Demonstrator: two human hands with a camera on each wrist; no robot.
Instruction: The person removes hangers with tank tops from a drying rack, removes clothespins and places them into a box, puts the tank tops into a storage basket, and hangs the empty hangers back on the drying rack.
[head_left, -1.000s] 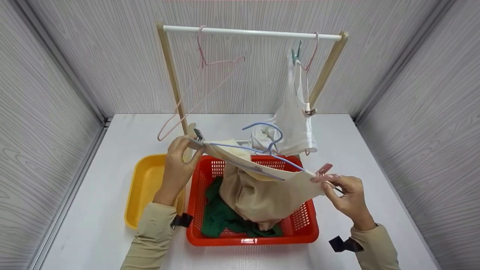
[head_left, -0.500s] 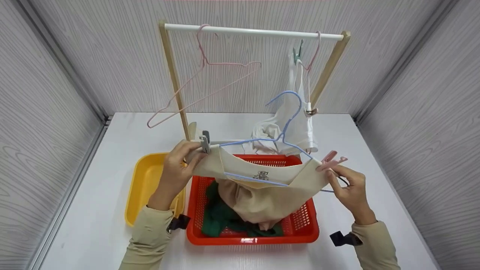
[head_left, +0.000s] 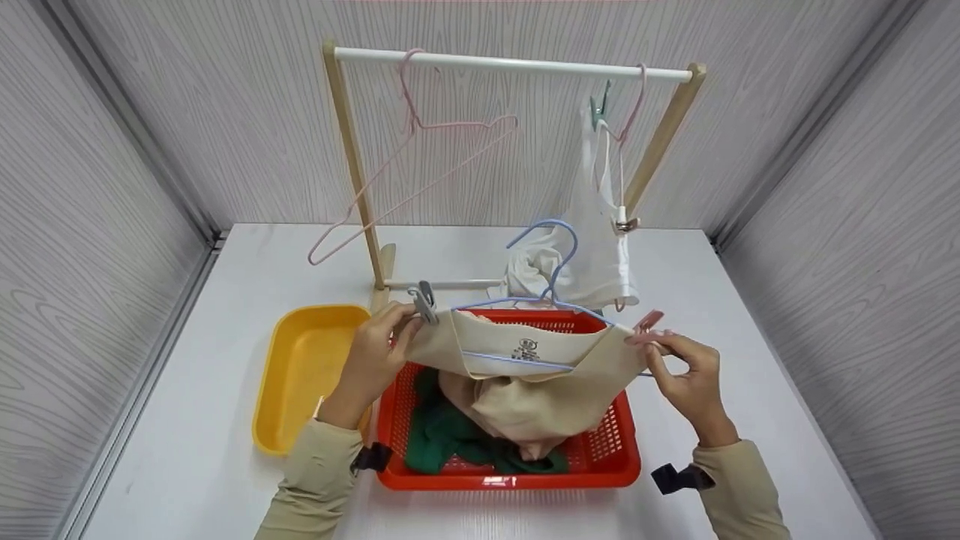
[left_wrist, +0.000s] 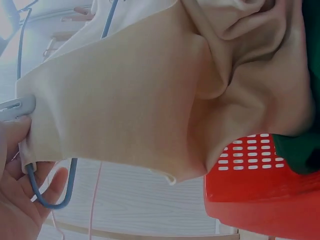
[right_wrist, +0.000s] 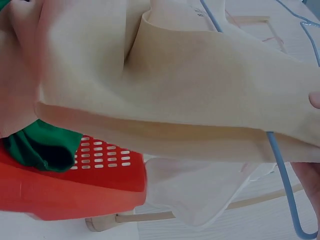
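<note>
A beige sleeveless top [head_left: 525, 405] is spread by its shoulders between my hands, over the red basket [head_left: 506, 481]. A blue hanger [head_left: 570, 255] runs inside it, with its hook standing above the neckline. My left hand [head_left: 371, 364] pinches the left shoulder beside a grey clothespin [head_left: 425, 302], which clips the cloth there. At the other shoulder, my right hand [head_left: 691, 375] pinches the fabric next to a pink clothespin [head_left: 646, 327]. The left wrist view shows the thumb on the cloth and fingers behind it, by the hanger's end. The top's lower part lies bunched in the basket.
Green cloth [head_left: 442, 435] lies in the basket. A yellow tray [head_left: 270, 382] stands to the left. Behind is a rack with a white bar [head_left: 517, 64], bearing a pink hanger [head_left: 420, 196] and a white garment [head_left: 592, 255] clipped with clothespins. Walls enclose the table on three sides.
The top's left shoulder has come down and to the right while its right shoulder has risen slightly, levelling the neckline. The hanger's hook rose, then sank again. The pink hanger on the rack has swung.
</note>
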